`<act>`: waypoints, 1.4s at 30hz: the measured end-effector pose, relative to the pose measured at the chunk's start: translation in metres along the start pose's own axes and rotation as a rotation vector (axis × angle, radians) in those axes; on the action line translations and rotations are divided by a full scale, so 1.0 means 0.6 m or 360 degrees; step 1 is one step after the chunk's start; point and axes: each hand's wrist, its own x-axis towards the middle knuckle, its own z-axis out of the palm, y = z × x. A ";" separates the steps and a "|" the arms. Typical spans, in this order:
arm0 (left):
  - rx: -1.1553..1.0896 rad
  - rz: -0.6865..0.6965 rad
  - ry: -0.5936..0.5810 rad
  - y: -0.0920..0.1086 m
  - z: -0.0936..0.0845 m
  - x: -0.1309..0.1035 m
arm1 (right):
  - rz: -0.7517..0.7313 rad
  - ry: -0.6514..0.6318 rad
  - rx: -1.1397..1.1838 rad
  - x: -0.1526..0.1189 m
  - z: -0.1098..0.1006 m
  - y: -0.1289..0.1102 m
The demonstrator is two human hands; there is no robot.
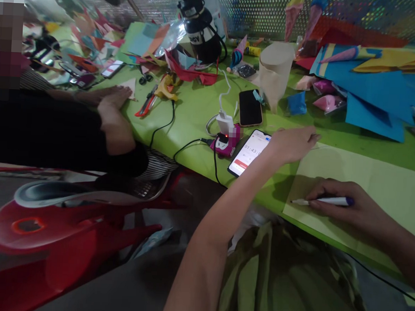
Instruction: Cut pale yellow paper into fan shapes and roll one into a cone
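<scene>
My right hand [347, 207] is closed around a white marker with a dark purple end [335, 200]. The marker lies nearly level, its tip pointing left near the left edge of a pale yellow sheet of paper [376, 176]. My left hand [295, 144] rests at the sheet's upper left corner, fingers stretched to the right and holding nothing. Under my left forearm, partly covered, lies a phone with a lit timer screen [251, 151]. Beyond it is a second phone with a dark screen [251, 107].
A pink power socket [225, 145] with plugs and cables sits left of the phones. Behind stand a paper cone [275, 73] and a black bottle [201, 34]. Blue paper [374, 94] lies back right. Another person's hands [113, 97] rest at left, near a red cutter [147, 101].
</scene>
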 end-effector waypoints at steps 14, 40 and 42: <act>0.0188 0.0134 0.0317 -0.020 0.054 0.001 | 0.0040 -0.0092 0.0048 -0.003 -0.002 -0.011; 0.0318 0.0199 0.0503 -0.018 0.084 -0.007 | 0.0060 0.0334 0.0747 0.022 -0.020 0.018; 0.0293 0.0177 0.0465 -0.018 0.074 0.004 | 0.0067 0.0327 0.0734 0.035 -0.024 0.019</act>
